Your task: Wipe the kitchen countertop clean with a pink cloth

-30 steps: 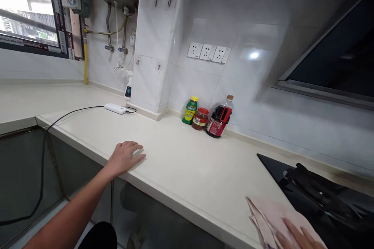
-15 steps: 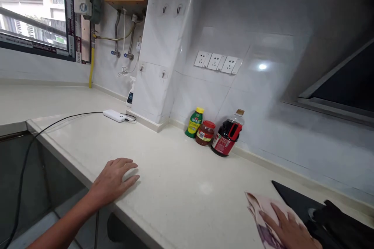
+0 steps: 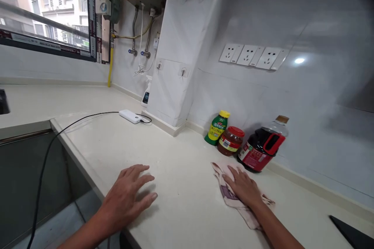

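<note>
My right hand (image 3: 244,188) lies flat on a pink and purple patterned cloth (image 3: 230,197), pressing it against the pale countertop (image 3: 187,218). Its fingers stretch over the fabric toward the red-lidded jar (image 3: 230,141) and a big dark bottle (image 3: 260,149) with a red handle and brown cap. Left of the jar leans a green and yellow bottle (image 3: 217,127) with a yellow cap. Near the counter's front edge, my left hand (image 3: 130,192) is open, fingers apart and curved, with nothing in it. Whether its fingertips touch the surface I cannot tell.
A white power bank (image 3: 130,116) with a black cable (image 3: 46,155) lies at the back left; the cable hangs over the front edge. A spray bottle (image 3: 146,92) stands beside the wall column. At the lower right lies a black flat object (image 3: 352,231). Wall sockets (image 3: 248,55) are above.
My right hand and the cloth have moved left along the counter, close to the jar and the dark bottle. The view has swung right-to-left and closer; my left hand stays open near the edge.
</note>
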Action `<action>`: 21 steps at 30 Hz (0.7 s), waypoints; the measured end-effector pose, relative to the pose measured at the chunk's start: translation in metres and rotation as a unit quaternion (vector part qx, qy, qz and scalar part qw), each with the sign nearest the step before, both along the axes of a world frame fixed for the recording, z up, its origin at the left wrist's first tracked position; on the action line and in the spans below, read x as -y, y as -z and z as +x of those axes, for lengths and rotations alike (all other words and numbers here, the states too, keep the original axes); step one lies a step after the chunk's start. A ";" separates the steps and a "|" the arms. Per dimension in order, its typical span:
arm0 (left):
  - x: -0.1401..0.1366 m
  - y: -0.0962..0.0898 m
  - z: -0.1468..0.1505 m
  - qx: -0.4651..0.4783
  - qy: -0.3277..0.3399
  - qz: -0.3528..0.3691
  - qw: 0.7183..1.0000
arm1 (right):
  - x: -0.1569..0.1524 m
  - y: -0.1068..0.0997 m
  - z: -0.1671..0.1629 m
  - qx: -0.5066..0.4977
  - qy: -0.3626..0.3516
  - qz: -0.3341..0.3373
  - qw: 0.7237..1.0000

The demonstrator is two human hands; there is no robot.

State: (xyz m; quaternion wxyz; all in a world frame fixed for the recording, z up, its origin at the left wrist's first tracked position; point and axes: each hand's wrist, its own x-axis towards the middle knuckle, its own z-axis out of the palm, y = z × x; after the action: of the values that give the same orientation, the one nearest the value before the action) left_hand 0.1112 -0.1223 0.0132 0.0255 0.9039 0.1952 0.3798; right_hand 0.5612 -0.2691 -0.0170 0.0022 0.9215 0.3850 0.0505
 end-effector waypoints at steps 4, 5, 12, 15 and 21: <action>0.001 0.001 -0.002 0.014 0.015 -0.013 1.000 | -0.065 -0.010 -0.030 -0.014 -0.090 -0.007 0.996; 0.001 0.001 -0.002 0.017 0.017 -0.017 1.000 | -0.080 -0.014 -0.031 -0.019 -0.096 -0.005 0.995; -0.001 0.006 -0.002 0.099 0.001 -0.027 0.995 | -0.173 -0.035 -0.045 -0.039 -0.076 0.025 0.996; -0.001 0.008 -0.003 0.123 -0.013 -0.030 0.992 | -0.198 -0.041 -0.086 -0.050 -0.147 0.028 0.988; -0.004 0.009 -0.003 0.115 -0.036 -0.026 0.992 | -0.205 -0.043 -0.208 -0.055 -0.326 0.026 0.943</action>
State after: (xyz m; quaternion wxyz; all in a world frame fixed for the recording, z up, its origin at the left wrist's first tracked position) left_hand 0.1085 -0.1184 0.0047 0.0574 0.8455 0.2333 0.4769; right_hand 0.3529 -0.0639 0.0259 -0.0594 0.7465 0.6627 0.0074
